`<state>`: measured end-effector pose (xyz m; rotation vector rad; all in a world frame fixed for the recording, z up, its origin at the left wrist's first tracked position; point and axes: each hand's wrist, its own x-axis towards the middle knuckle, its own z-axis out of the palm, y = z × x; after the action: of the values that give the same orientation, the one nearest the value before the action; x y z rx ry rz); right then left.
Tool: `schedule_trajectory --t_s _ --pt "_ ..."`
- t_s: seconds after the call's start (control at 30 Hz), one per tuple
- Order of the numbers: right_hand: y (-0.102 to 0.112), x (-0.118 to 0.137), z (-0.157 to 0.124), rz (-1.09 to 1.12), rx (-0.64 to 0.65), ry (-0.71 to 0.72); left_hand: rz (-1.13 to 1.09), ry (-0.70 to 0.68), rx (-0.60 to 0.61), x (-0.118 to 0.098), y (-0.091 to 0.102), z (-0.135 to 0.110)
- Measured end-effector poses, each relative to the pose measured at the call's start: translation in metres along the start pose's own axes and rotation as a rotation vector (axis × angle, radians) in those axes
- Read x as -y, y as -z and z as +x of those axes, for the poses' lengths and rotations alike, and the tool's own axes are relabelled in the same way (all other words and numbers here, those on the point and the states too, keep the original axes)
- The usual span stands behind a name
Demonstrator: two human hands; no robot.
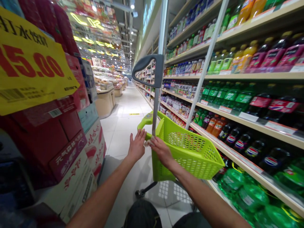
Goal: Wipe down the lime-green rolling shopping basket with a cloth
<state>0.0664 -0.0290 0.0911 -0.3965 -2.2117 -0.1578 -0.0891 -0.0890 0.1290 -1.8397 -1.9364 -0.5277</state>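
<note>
A bright green plastic shopping cart with perforated sides stands in front of me. It has a metal pole topped by a grey loop handle. My left hand has its fingers stretched out at the cart's near left rim, by the green handle part. My right hand is closed at the foot of the pole, beside the cart's edge. A small whitish thing shows at its fingertips, too blurred to name. No goods are visible inside the basket.
Shelves of bottled drinks run along the right, close to the cart. Stacked drink cartons under a yellow price sign rise on the left. A tiled aisle stretches ahead, past a display counter. A caster sticks out below.
</note>
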Motion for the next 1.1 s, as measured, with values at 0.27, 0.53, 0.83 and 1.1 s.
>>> schedule_trajectory --t_s 0.27,0.53,0.83,1.1 --pt "0.066 -0.026 0.104 -0.093 0.131 0.285 -0.008 -0.032 -0.038 -0.004 -0.001 -0.003" --pt "0.099 -0.036 0.123 -0.160 -0.021 0.254 0.003 -0.047 -0.078 -0.017 -0.004 -0.005" --pt "0.107 -0.047 0.121 -0.198 -0.011 0.202 -0.042 -0.043 -0.076 -0.038 -0.001 -0.002" --pt "0.071 -0.036 0.038 -0.070 -0.083 0.082 -0.186 -0.068 -0.168 -0.040 0.003 0.010"
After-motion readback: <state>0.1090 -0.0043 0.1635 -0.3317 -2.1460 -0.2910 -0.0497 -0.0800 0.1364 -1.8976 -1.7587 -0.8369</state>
